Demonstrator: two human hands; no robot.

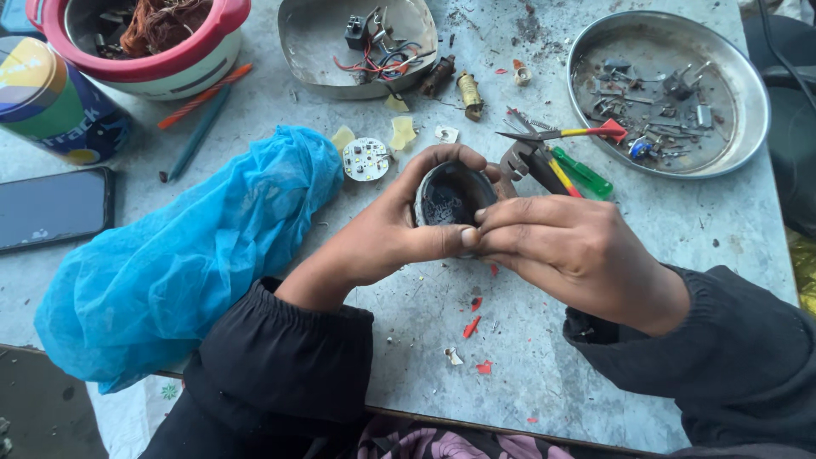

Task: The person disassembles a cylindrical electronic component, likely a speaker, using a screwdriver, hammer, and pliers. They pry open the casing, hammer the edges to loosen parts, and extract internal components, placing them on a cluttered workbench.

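Observation:
My left hand (pixel 387 228) and my right hand (pixel 561 246) together hold a small round dark cup-shaped housing (pixel 450 197) over the grey table (pixel 544 374). The left fingers wrap around its left and top rim, with the thumb pressed along its lower edge. My right fingertips meet the left thumb at the housing's lower right edge. The open hollow of the housing faces up towards me. A small round white circuit board (pixel 365 159) lies on the table just left of the housing.
A blue plastic bag (pixel 187 255) lies at the left, with a phone (pixel 53 208) and a printed can (pixel 53 102) beyond it. Pliers (pixel 531 161), scissors (pixel 561 133), two metal trays (pixel 756 102) (pixel 306 34) of parts and a red-rimmed bowl (pixel 144 64) stand behind. Red chips (pixel 472 327) lie near me.

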